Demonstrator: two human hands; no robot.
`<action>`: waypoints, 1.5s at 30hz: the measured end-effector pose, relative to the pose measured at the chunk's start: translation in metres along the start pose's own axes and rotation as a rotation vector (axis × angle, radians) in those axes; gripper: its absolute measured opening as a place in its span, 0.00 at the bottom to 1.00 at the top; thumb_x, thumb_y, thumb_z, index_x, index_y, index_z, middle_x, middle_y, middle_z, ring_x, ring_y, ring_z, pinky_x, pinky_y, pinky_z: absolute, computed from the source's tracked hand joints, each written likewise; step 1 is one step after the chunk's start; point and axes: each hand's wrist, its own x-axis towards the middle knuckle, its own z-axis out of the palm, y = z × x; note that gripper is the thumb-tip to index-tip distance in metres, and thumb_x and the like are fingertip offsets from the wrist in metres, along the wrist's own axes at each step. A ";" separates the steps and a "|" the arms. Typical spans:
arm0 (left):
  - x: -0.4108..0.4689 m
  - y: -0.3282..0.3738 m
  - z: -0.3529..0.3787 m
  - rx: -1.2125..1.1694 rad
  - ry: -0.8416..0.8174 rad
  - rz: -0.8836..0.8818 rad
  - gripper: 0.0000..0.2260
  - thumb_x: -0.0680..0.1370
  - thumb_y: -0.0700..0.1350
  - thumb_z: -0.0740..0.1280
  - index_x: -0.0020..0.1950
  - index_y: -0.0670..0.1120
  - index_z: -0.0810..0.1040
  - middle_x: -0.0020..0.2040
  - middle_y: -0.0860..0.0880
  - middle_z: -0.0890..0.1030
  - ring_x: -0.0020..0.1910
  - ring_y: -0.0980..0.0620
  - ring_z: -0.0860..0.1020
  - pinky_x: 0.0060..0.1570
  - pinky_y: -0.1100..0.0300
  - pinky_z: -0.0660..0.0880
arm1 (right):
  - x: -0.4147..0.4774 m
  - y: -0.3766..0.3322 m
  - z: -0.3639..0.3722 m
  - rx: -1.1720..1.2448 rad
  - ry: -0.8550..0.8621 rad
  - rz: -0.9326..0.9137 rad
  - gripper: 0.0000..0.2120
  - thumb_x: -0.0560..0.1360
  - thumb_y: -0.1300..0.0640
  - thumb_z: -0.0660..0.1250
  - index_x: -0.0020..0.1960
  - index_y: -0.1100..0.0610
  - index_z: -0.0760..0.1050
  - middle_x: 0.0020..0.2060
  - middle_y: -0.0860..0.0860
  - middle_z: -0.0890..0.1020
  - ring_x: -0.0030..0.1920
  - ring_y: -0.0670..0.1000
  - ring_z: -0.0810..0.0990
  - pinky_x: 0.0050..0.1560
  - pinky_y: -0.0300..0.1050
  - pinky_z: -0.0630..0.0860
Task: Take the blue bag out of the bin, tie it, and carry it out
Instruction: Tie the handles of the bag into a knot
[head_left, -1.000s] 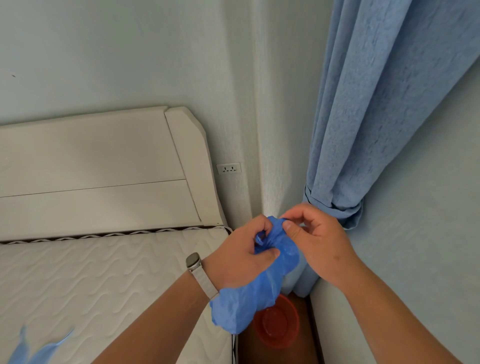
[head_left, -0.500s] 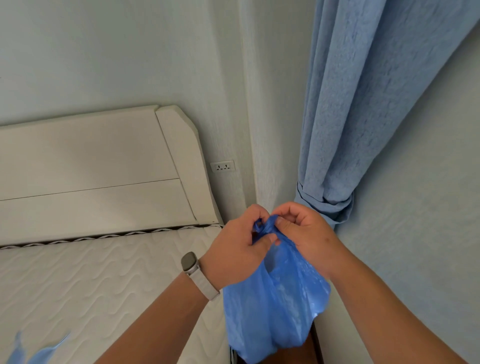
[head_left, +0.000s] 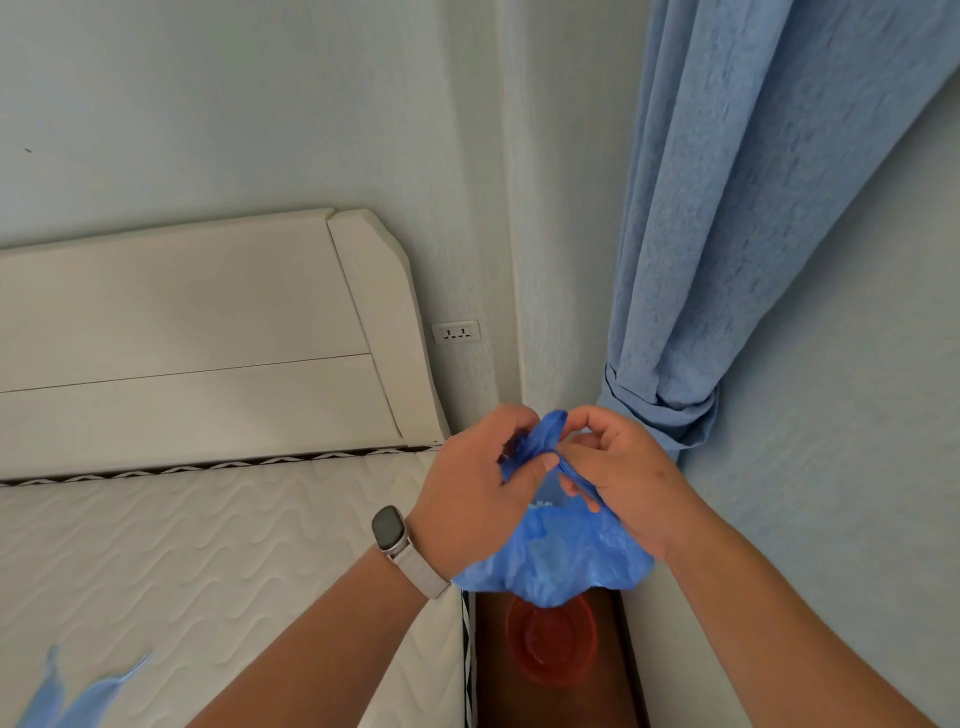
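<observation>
The blue bag (head_left: 558, 556) hangs in the air between both hands, its bunched body dangling above the red bin (head_left: 550, 647) on the dark floor. My left hand (head_left: 472, 491), with a watch on its wrist, grips the gathered top of the bag from the left. My right hand (head_left: 618, 473) pinches a twisted strip of the bag's top from the right. The two hands touch at the neck of the bag. The bin looks like a small round red tub, partly hidden by the bag.
A white bed (head_left: 218, 551) with a headboard (head_left: 208, 338) fills the left. A blue curtain (head_left: 737, 234), tied back, hangs at the right against the wall. Another piece of blue plastic (head_left: 67, 701) lies on the mattress at the lower left. A wall socket (head_left: 456, 331) is behind.
The bag hung long half a second ago and is now drawn up shorter, uncovering the red bin again. My hands have shifted their hold at the bag's neck; the right now pulls a strip sideways.
</observation>
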 end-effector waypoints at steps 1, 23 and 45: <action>0.001 0.001 -0.001 -0.048 -0.005 -0.047 0.08 0.73 0.42 0.71 0.46 0.51 0.73 0.37 0.53 0.79 0.35 0.55 0.76 0.37 0.62 0.74 | 0.000 -0.001 0.001 -0.003 0.016 -0.022 0.06 0.76 0.70 0.61 0.46 0.62 0.75 0.23 0.53 0.75 0.22 0.45 0.71 0.25 0.41 0.67; -0.008 0.009 -0.009 -0.613 -0.025 -0.262 0.04 0.73 0.41 0.69 0.43 0.42 0.75 0.35 0.43 0.79 0.35 0.49 0.78 0.38 0.58 0.75 | -0.008 -0.007 0.016 0.104 0.067 -0.122 0.07 0.76 0.65 0.65 0.39 0.60 0.77 0.24 0.50 0.77 0.23 0.48 0.69 0.27 0.42 0.68; -0.017 0.007 -0.009 -0.009 0.058 0.091 0.15 0.69 0.43 0.74 0.33 0.45 0.67 0.32 0.46 0.73 0.32 0.51 0.71 0.35 0.56 0.70 | -0.008 0.000 0.022 0.300 0.105 0.036 0.13 0.76 0.62 0.66 0.33 0.59 0.73 0.25 0.58 0.74 0.22 0.52 0.71 0.24 0.42 0.71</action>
